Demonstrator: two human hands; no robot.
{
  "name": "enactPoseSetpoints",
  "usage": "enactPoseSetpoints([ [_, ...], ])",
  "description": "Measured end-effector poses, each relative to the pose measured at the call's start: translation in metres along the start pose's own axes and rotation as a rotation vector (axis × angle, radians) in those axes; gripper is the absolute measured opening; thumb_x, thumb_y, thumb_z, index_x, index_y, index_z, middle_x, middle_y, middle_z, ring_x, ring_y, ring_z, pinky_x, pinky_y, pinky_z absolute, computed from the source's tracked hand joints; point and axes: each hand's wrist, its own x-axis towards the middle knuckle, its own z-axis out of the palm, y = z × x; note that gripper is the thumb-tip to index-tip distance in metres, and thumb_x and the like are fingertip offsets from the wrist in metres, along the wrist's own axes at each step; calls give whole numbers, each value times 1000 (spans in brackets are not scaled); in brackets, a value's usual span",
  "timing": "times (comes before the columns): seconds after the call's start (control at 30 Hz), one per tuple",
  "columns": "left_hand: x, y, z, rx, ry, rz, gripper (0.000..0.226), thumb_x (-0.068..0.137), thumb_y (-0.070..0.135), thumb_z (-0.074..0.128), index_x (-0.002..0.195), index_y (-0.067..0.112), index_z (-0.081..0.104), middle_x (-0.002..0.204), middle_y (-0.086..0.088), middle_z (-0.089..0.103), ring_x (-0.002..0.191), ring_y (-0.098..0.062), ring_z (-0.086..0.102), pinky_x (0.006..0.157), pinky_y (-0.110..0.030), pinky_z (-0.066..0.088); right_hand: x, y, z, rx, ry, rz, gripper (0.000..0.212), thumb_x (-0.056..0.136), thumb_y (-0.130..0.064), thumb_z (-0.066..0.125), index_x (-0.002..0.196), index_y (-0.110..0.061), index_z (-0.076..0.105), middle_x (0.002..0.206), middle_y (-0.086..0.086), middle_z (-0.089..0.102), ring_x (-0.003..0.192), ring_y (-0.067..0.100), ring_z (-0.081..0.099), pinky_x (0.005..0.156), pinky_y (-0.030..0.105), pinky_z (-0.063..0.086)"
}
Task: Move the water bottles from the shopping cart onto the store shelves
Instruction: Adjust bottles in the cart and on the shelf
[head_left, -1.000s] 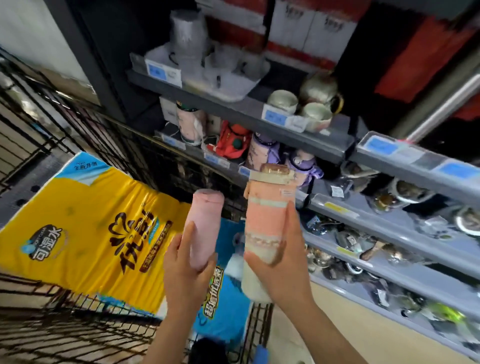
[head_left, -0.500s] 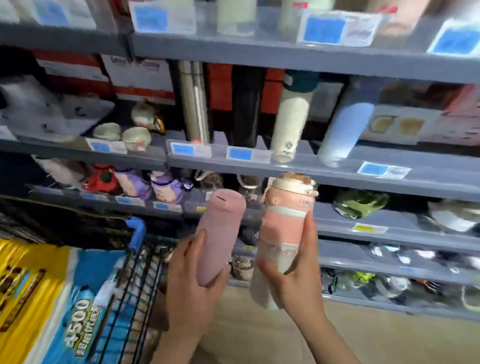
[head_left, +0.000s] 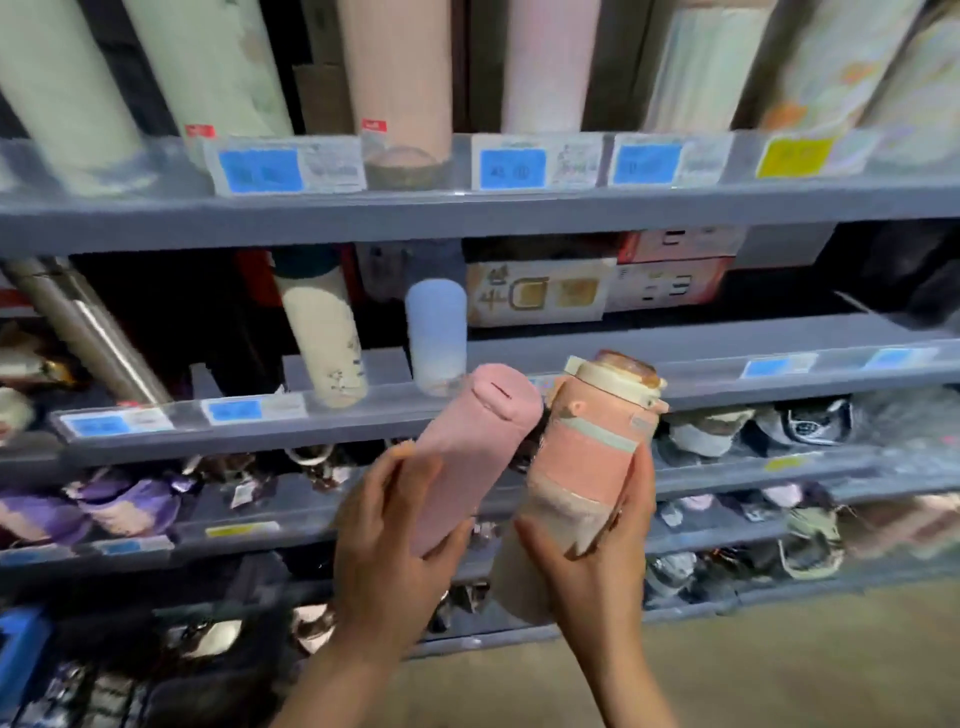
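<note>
Grey shelves (head_left: 467, 213) filled the view from nine to three o'clock, tier on tier, their front rails lined with blue tags (head_left: 511, 167) and one yellow tag (head_left: 795, 156) toward two o'clock. Tall flasks (head_left: 395, 73) in cream, green and pink stood along the top tier at twelve o'clock. On the tier below, a steel flask (head_left: 88, 332) leaned at nine o'clock, boxes (head_left: 537, 291) sat at one o'clock, and a cream bottle (head_left: 324, 338) with a dark cap stood just beside a pale blue bottle (head_left: 435, 332). The lower tiers held small blurred goods, purple ones (head_left: 124, 504) at eight o'clock; what they were could not be told. A tan floor (head_left: 779, 665) showed at five o'clock. In front of the middle tiers, near the centre, the right hand (head_left: 597, 561) was curled round the lower body of a peach bottle (head_left: 582, 478) with a cream lid, thumb on its front. The left hand (head_left: 395, 545) gripped the base of a plain pink bottle (head_left: 467, 457), which tilted toward one o'clock so that its top lay just beside the peach bottle's shoulder; whether they touched could not be told. Both bottles were held in the air, off the shelves, their tops level with the rail of the tier carrying the blue bottle.
</note>
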Motion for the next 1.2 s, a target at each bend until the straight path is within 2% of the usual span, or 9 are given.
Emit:
enactPoseSetpoints([
  [0.1, 36, 11, 35, -4, 23, 83, 87, 69, 22, 82, 140, 32, 33, 131, -8, 46, 112, -31, 51, 91, -38, 41, 31, -3, -19, 48, 114, -38, 109, 53, -40, 82, 132, -71, 14, 137, -42, 32, 127, 0, 45, 97, 30, 44],
  [0.13, 48, 15, 47, -3, 28, 121, 81, 72, 26, 77, 139, 32, 33, 131, -9, 45, 112, -30, 50, 91, -38, 40, 42, -4, -25, 39, 147, -56, 110, 54, -36, 83, 131, -72, 13, 136, -45, 30, 127, -3, 43, 98, 28, 42],
  [0.23, 81, 25, 82, -10, 23, 240, 71, 76, 32, 64, 139, 32, 31, 130, -13, 47, 110, -34, 52, 88, -43, 42, 75, -7, -44, 5, 242, -85, 112, 57, -29, 83, 137, -65, 14, 141, -33, 34, 130, 4, 43, 102, 41, 42],
  [0.37, 120, 37, 118, -94, -26, 299, 76, 67, 23, 79, 134, 29, 44, 123, -18, 60, 103, -33, 55, 77, -42, 44, 116, -8, -64, 9, 350, -108, 113, 62, -18, 89, 140, -57, 17, 123, -48, 37, 115, -13, 47, 93, 29, 41],
  [0.57, 155, 50, 155, -80, -50, 342, 82, 60, 16, 83, 132, 32, 48, 121, -18, 62, 102, -34, 57, 77, -43, 46, 157, -1, -79, 96, 481, -85, 109, 61, -21, 84, 143, -51, 19, 140, -9, 44, 118, 9, 55, 100, 47, 47],
  [0.8, 178, 69, 186, 21, 20, 478, 72, 68, 13, 74, 132, 31, 46, 123, -18, 63, 109, -36, 58, 85, -46, 44, 208, 12, -97, 245, 497, -102, 106, 64, -20, 84, 142, -49, 18, 143, -2, 42, 119, 12, 57, 97, 46, 51],
  [0.9, 186, 66, 198, 100, 52, 460, 69, 72, 16, 72, 134, 30, 45, 124, -16, 61, 108, -35, 57, 86, -47, 43, 231, 15, -103, 288, 503, -96, 105, 63, -21, 86, 138, -56, 20, 144, -3, 41, 119, 10, 57, 98, 46, 50],
  [1.07, 192, 47, 219, 272, 181, 428, 68, 81, 25, 65, 141, 31, 33, 119, -12, 44, 100, -33, 50, 85, -47, 39, 258, 21, -102, 328, 466, -75, 108, 70, -8, 85, 147, -41, 16, 145, -9, 38, 120, 5, 54, 101, 40, 49],
  [1.2, 186, 36, 230, 309, 238, 342, 76, 79, 16, 70, 142, 26, 29, 110, -14, 37, 92, -34, 45, 82, -49, 40, 271, 21, -86, 376, 428, -67, 109, 71, -7, 84, 149, -39, 14, 149, -6, 34, 125, 6, 50, 103, 41, 47],
])
